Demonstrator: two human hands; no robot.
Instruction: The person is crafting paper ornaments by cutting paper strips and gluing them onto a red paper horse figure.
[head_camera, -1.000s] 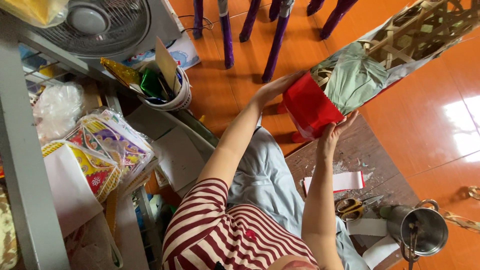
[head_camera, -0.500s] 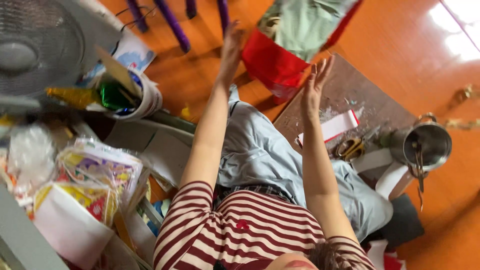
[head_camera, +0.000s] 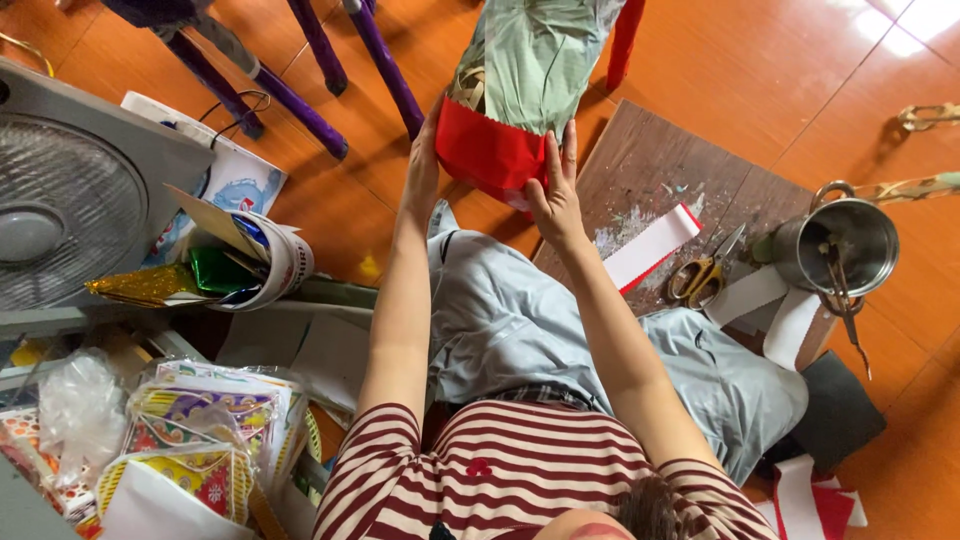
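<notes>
Both my arms reach forward over my lap in grey trousers. My left hand (head_camera: 424, 168) and my right hand (head_camera: 556, 192) press on the two sides of a red paper band (head_camera: 484, 155). The band wraps the near end of a long frame covered in pale green paper (head_camera: 540, 55). Bamboo strips show at the frame's left edge. The frame rests on the orange tiled floor, partly over a worn wooden board (head_camera: 655, 165). My fingers lie flat on the red paper and grip it from either side.
Yellow-handled scissors (head_camera: 703, 276), a red-and-white paper strip (head_camera: 650, 248) and a metal pot (head_camera: 836, 246) lie to the right. A grey fan (head_camera: 62, 215), a tub of foil rolls (head_camera: 268, 262) and printed paper packets (head_camera: 205, 420) crowd the left. Purple chair legs (head_camera: 380, 62) stand ahead.
The view has swung and pulled back. The red-and-green frame now lies farther out with my arms stretched longer, and both hands stay on its red end.
</notes>
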